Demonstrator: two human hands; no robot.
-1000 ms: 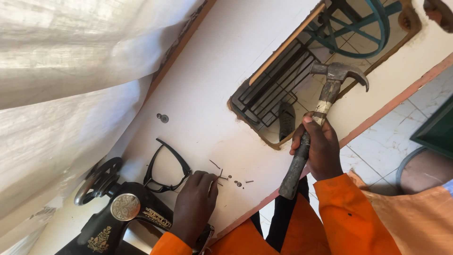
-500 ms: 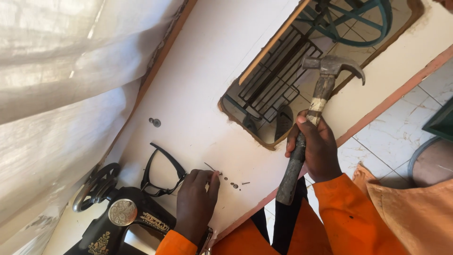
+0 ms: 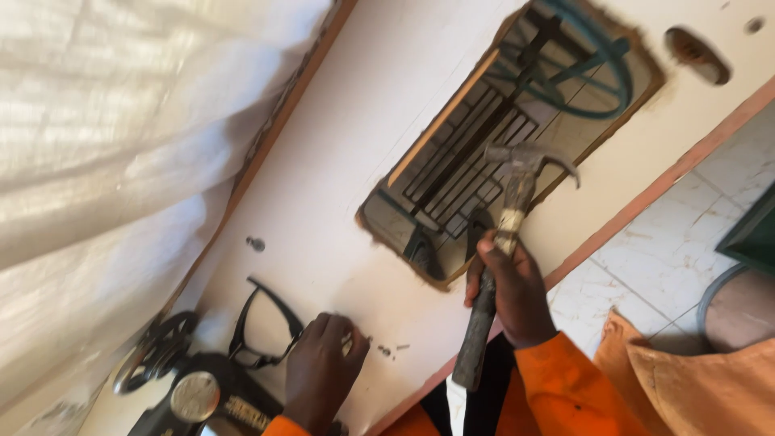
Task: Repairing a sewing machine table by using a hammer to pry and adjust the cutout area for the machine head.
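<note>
Since the earlier frames, the hammer has stayed raised over the table cut-out while the left hand has slid a little toward the small fasteners; the camera has drawn closer and tilted.

Head view, the only one supplied. Right hand (image 3: 517, 295) is wrapped in a full fist round the handle of a claw hammer (image 3: 504, 242), gripping near mid-handle, with the dark lower grip projecting below the fist. Hammer head (image 3: 529, 155) hangs above the rectangular opening (image 3: 484, 178) in the white table top (image 3: 355, 105), through which a treadle grate and a teal wheel (image 3: 593, 69) show. Left hand (image 3: 323, 367) lies on the table, fingers curled and bunched at the tips beside several small nails or screws (image 3: 386, 350); whether it pinches one cannot be told.

Handling judgement: the hammer looks head-heavy and rigid, steel head on a worn, taped handle. A hold lower on the dark grip would give more swing; the present mid-handle hold gives control. The fasteners look tiny, light and apt to roll, best taken between fingertip and thumb.

Other items: black spectacles (image 3: 262, 323) lie just beside the left hand, a black sewing machine head (image 3: 194, 396) sits at the table's near corner, and a lone screw (image 3: 256, 243) lies apart. White cloth (image 3: 121, 145) hangs along the far edge.
</note>
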